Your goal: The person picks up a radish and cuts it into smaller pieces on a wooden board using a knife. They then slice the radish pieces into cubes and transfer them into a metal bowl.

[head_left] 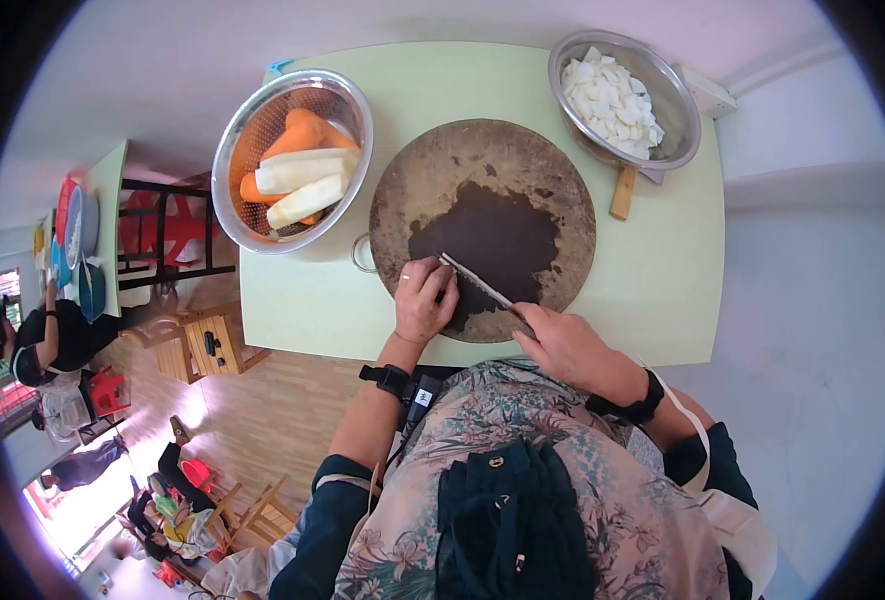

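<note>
A round wooden chopping board (483, 160) with a dark wet middle lies on the pale green table (663, 270). My right hand (568, 345) grips the handle of a knife (475, 280) whose blade lies across the board's near part. My left hand (423, 298) rests curled on the board right beside the blade, fingers touching its flat side. Nothing shows under the blade. A metal colander (233, 140) at the far left holds peeled white radishes (303, 185) and carrots (303, 130). A metal bowl (683, 115) at the far right holds cut white pieces (613, 100).
A wooden handle (623, 192) pokes out from under the metal bowl. Chairs and a small wooden stool (208, 340) stand on the floor left of the table. Another person (43, 345) in dark clothes sits at the far left by a second table.
</note>
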`<state>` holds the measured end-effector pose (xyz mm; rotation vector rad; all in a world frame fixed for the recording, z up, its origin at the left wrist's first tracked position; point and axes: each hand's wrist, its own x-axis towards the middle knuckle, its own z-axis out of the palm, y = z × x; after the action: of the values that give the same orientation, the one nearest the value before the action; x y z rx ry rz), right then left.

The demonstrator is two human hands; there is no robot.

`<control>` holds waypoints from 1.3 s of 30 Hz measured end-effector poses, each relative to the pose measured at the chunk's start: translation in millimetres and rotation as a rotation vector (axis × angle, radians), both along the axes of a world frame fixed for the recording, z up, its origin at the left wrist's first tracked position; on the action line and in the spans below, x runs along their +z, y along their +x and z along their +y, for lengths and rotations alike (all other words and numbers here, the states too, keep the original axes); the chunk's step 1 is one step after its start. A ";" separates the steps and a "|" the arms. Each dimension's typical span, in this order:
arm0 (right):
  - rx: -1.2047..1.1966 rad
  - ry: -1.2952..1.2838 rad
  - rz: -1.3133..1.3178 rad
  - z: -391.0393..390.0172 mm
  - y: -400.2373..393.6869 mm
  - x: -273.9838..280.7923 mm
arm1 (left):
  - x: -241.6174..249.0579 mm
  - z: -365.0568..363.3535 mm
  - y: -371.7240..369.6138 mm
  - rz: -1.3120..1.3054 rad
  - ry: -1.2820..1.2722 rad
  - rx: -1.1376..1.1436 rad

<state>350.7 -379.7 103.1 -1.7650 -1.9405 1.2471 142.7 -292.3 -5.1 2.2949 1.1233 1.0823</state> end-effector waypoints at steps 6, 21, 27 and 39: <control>0.022 -0.018 -0.013 -3.5 0.3 3.5 | 0.7 0.2 -1.0 0.009 -0.007 -0.010; 0.020 0.065 -0.066 20.1 -26.2 -28.3 | -4.0 -0.4 -2.4 0.012 -0.014 -0.009; -0.083 0.238 -0.005 15.5 -22.0 -46.7 | -0.4 2.2 -2.3 -0.038 -0.009 -0.014; 0.035 0.129 -0.003 -2.8 -7.5 -6.9 | -1.3 -0.8 -5.4 -0.027 -0.022 -0.007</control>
<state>343.2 -382.5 96.2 -1.6772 -2.0136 1.1040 137.3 -293.0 -6.4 2.2591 1.1101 1.0897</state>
